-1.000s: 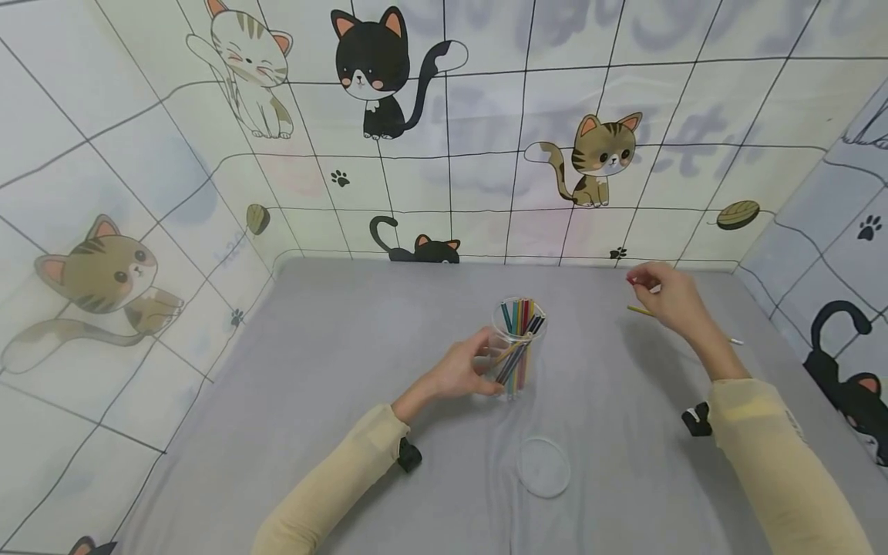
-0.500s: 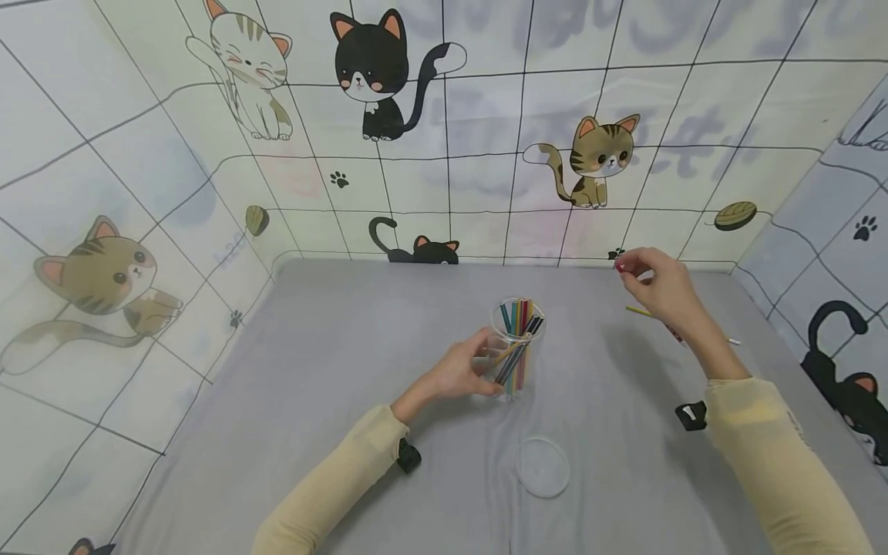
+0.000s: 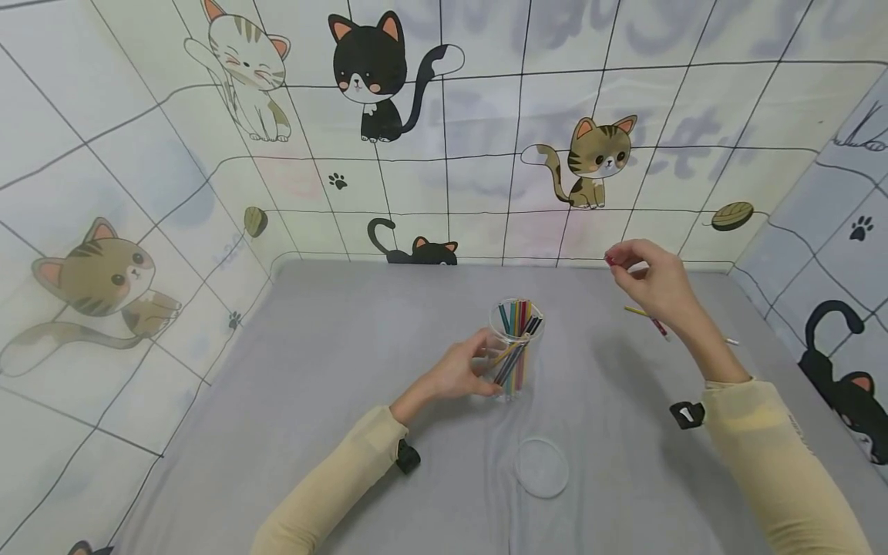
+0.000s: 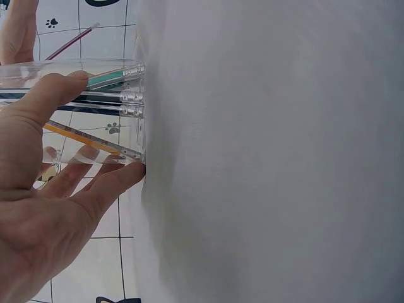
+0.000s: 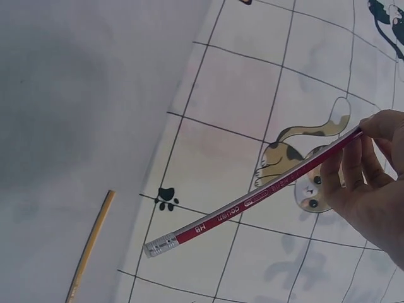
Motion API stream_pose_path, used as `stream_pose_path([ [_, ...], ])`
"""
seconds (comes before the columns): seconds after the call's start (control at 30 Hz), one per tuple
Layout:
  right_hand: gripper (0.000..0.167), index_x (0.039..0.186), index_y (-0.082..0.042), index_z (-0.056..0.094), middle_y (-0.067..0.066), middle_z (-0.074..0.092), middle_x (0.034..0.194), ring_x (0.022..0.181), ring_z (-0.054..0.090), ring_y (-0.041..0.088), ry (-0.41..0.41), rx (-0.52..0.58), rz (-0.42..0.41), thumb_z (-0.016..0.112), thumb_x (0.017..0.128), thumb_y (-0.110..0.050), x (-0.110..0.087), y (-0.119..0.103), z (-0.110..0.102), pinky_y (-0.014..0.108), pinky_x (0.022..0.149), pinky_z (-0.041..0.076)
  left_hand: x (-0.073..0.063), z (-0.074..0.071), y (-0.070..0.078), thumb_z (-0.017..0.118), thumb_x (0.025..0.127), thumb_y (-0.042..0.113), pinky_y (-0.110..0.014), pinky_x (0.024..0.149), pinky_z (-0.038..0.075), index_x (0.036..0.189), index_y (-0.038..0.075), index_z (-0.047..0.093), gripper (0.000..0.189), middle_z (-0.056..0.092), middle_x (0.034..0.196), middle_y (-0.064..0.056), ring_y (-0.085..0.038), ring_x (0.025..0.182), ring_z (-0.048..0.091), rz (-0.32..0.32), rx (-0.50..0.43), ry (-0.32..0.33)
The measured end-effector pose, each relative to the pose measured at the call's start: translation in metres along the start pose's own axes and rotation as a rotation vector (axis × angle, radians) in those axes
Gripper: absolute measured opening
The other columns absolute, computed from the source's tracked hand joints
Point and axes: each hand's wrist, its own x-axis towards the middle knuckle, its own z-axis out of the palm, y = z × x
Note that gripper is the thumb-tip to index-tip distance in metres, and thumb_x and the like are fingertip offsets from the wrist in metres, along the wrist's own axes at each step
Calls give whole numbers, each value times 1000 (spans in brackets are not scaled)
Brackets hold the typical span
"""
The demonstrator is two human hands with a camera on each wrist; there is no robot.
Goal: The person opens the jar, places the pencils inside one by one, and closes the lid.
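My left hand grips a clear plastic jar low on its side, fingers and thumb spread round the wall. Several coloured pencils stand inside, leaning various ways. In the left wrist view their metal eraser ends point toward the jar's base. My right hand, raised off the table at the right, pinches a red pencil near one end between thumb and fingers. Its silver ferrule and eraser slant down and away from the hand.
A yellow pencil lies on the grey cloth below the right hand. Another pencil's white end shows beyond the right wrist. A round clear lid lies in front of the jar. A cat-print cloth wall closes off the back.
My right hand has risen and shifted left with the red pencil, whose lower end now shows beneath the hand. The left hand and jar stay in place.
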Motion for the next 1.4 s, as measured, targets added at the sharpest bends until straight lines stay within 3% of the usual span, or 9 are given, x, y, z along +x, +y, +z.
stream_pose_path([
  [0.37,25,110,3,65,9,65,95,85,55,4,32,85,-76,65,88,13,7,-34,-3,10,70,47,-1,0,1,83,73,-7,-28,94,52,139,13,44,79,59,133,-8,-26,123,57,-21,-1,-2],
  [0.57,28,107,8,65,12,64,96,86,56,9,49,223,-176,63,83,22,13,-57,-4,13,71,49,-2,0,2,82,73,-7,-30,94,52,140,11,44,80,59,133,-10,-28,123,57,-9,-7,0],
  [0.7,28,104,11,65,16,64,96,87,58,14,61,334,-195,61,81,26,17,-72,-5,17,71,51,-2,0,1,83,73,-6,-29,93,52,138,12,45,78,59,133,-9,-27,123,57,-10,-4,7],
  [0.87,24,103,12,64,15,64,96,86,57,18,59,436,-209,57,83,24,19,-94,-6,20,71,51,-2,0,2,83,73,-6,-30,93,53,138,11,45,78,59,134,-9,-28,122,57,-10,-3,9],
  [0.97,24,103,13,64,16,63,96,87,57,19,42,482,-247,56,83,24,20,-105,-8,22,72,52,-2,0,1,83,72,-5,-30,92,53,138,10,44,77,59,133,-10,-28,122,58,10,7,13],
  [1.2,20,103,17,62,19,61,96,88,58,22,28,633,-317,58,83,22,23,-125,-8,27,82,55,-2,-1,3,83,73,-7,-28,93,52,139,11,45,78,58,134,-9,-30,124,56,-25,-1,7],
  [1.4,23,103,19,60,18,63,97,91,59,24,20,742,-377,58,80,26,26,-140,-4,30,85,54,-1,-1,4,83,73,-7,-29,93,53,138,11,45,77,59,134,-10,-30,123,57,-12,-3,2],
])
